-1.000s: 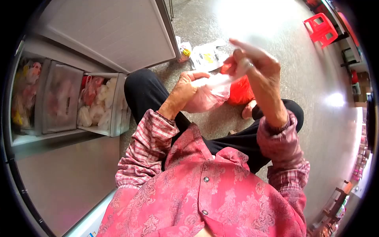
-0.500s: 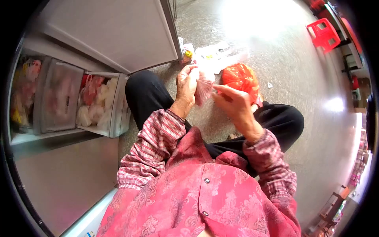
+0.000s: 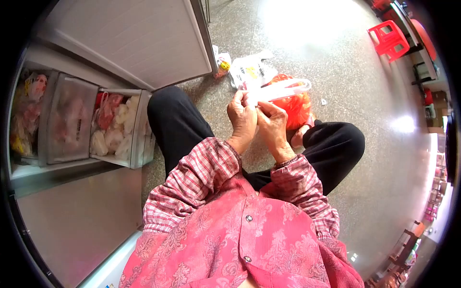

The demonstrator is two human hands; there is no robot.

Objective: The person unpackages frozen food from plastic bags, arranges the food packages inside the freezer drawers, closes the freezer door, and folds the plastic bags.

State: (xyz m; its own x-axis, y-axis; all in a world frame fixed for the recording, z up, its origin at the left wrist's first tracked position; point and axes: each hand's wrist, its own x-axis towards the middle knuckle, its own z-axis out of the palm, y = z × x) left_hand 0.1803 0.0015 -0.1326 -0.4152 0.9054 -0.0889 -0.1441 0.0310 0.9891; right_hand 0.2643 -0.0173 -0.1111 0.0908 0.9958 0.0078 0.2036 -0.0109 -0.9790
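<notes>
Speckled floor [image 3: 350,108] spreads around the person's knees [image 3: 175,113]. Nearest, the left hand [image 3: 242,119] and right hand [image 3: 272,126] come together, each grip pinched tight on a pale plastic bag [image 3: 276,90] — its looped end loose, any knot hidden from view. Beyond it, a red bag [image 3: 298,108] and a white bag [image 3: 253,72] rest untouched — leftward, an open drawer [image 3: 146,129] already holds bagged contents [image 3: 115,120]. Farthest, a red stool [image 3: 390,41] stands.

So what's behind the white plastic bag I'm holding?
Mainly a crinkled red plastic bag on the floor. The white plastic bag hides part of it; the red bag's contents can't be seen.
</notes>
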